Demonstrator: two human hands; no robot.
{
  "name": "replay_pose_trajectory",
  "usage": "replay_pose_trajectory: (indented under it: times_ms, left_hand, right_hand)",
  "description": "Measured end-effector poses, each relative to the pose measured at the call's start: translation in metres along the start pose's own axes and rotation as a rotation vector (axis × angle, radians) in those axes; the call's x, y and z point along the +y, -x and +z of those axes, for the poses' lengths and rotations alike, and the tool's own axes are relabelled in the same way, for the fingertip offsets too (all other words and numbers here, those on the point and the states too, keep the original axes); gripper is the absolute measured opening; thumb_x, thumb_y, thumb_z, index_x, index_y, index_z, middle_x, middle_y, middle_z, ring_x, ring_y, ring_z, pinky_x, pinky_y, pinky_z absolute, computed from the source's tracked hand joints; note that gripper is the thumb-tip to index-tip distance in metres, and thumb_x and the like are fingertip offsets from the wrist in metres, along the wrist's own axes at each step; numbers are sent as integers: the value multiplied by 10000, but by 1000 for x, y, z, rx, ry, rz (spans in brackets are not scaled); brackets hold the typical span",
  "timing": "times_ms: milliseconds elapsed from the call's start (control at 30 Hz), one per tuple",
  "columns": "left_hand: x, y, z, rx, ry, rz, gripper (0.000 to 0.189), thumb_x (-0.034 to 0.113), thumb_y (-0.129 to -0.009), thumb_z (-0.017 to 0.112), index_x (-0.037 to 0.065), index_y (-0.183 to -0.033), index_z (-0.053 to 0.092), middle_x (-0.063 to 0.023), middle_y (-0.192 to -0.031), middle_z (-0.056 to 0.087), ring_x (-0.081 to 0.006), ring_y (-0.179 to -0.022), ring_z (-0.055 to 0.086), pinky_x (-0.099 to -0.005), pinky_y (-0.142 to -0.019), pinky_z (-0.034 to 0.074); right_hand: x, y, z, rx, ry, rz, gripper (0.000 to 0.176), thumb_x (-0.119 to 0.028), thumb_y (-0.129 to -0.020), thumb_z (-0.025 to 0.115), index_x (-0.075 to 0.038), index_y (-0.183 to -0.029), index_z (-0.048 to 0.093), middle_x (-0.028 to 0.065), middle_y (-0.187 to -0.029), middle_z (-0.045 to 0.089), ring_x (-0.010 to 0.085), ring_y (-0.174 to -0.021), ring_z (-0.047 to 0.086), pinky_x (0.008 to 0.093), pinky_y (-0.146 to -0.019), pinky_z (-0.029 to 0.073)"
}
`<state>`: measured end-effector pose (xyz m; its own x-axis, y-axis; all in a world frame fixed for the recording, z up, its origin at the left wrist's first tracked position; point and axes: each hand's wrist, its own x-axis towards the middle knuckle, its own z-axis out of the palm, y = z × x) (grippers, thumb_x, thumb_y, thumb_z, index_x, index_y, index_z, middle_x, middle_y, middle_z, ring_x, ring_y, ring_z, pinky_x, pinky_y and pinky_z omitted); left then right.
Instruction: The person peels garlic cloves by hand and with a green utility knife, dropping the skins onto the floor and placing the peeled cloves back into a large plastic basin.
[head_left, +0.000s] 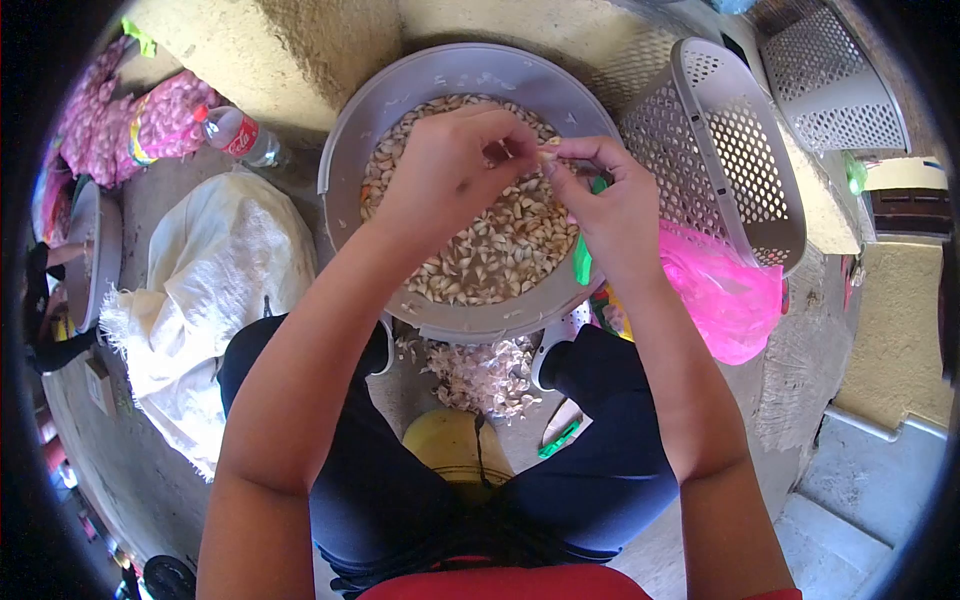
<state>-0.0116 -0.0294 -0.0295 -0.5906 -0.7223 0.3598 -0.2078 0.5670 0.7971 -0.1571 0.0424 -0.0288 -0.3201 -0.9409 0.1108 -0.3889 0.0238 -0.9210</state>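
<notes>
Both my hands are raised over a large grey basin (340, 180) that holds many garlic cloves (480, 255) in water. My left hand (465, 165) has its fingers closed in a pinch at a small pale garlic clove (546, 157). From the other side, the thumb and forefinger of my right hand (605, 185) close on the same clove. The fingertips of the two hands nearly meet. Something green (583, 258) shows beside my right hand at the basin's edge.
Garlic peels (490, 378) lie on the floor between my feet. A white sack (215, 275) and a bottle (240, 137) are at the left. A grey perforated basket (740, 150) and a pink plastic bag (725, 300) stand right. A co-worker's hand (68, 253) shows far left.
</notes>
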Motion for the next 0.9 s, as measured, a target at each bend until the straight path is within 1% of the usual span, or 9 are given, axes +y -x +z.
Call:
replay_pose_trajectory:
  times_ms: [67, 167, 367, 467, 567, 667, 767, 867, 900]
  left_hand:
    - [-1, 1, -1, -3, 15, 19, 124, 49, -703, 643, 6, -815, 609, -90, -788, 606, -144, -699, 589, -258, -617, 479]
    - [0, 1, -4, -39, 15, -22, 119, 44, -695, 646, 1, -800, 610, -88, -775, 607, -141, -674, 591, -254, -596, 481]
    - [-3, 1, -3, -51, 8, 17, 112, 34, -694, 637, -2, -796, 606, -90, -758, 601, -140, -651, 581, -249, -571, 472]
    - [-2, 1, 0, -15, -3, 49, 102, 36, -701, 632, -2, -789, 598, -88, -744, 593, -143, -656, 572, -253, -560, 463]
    - [-4, 2, 6, 15, 7, 46, 95, 39, -707, 625, 3, -786, 585, -91, -732, 580, -158, -657, 566, -263, -553, 457]
    - [-2, 3, 9, 66, 34, 17, 92, 40, -708, 619, 7, -783, 578, -94, -722, 572, -165, -648, 562, -268, -564, 456]
    - [-1, 3, 11, 69, 21, 20, 105, 34, -707, 611, 16, -800, 567, -90, -719, 566, -165, -647, 559, -268, -582, 456]
    - [-1, 5, 14, -129, 47, 64, 112, 32, -712, 604, 5, -807, 551, -90, -729, 563, -153, -659, 559, -258, -603, 454]
    - [-2, 6, 14, -163, 64, 51, 105, 26, -715, 597, 2, -804, 545, -83, -736, 565, -144, -664, 558, -254, -608, 452]
  right_hand:
    - [-4, 0, -3, -31, 71, -26, 124, -84, -724, 632, -42, -839, 620, 35, -725, 609, 55, -587, 473, 200, -534, 396]
    - [-4, -1, -8, -69, 140, -94, 130, -67, -726, 622, -45, -854, 615, 58, -761, 617, 88, -618, 529, 212, -553, 423]
    - [-5, -2, -11, -106, 247, -226, 130, -49, -734, 611, -35, -863, 604, 92, -819, 620, 157, -713, 601, 241, -598, 468]
    - [-1, -3, -10, -82, 221, -247, 130, -55, -728, 621, -34, -855, 605, 89, -803, 619, 139, -690, 589, 229, -575, 457]
    - [-1, 0, -4, -11, 179, -134, 132, -65, -725, 631, -20, -846, 602, 76, -801, 625, 106, -652, 564, 222, -562, 444]
    - [9, 0, 8, 92, -46, -89, 146, -84, -731, 642, -3, -845, 599, 56, -740, 611, 75, -573, 520, 209, -486, 413]
    - [-4, 2, 9, 124, -161, 182, 159, -104, -743, 642, 1, -854, 596, 39, -713, 578, 56, -521, 490, 205, -416, 386]
    - [5, -5, 5, 184, -297, 174, 185, -123, -741, 651, 1, -862, 586, 33, -707, 548, 49, -489, 467, 193, -364, 358]
    - [6, -7, 3, 178, -337, 189, 194, -125, -739, 653, 4, -866, 580, 37, -719, 555, 49, -483, 462, 192, -368, 362]
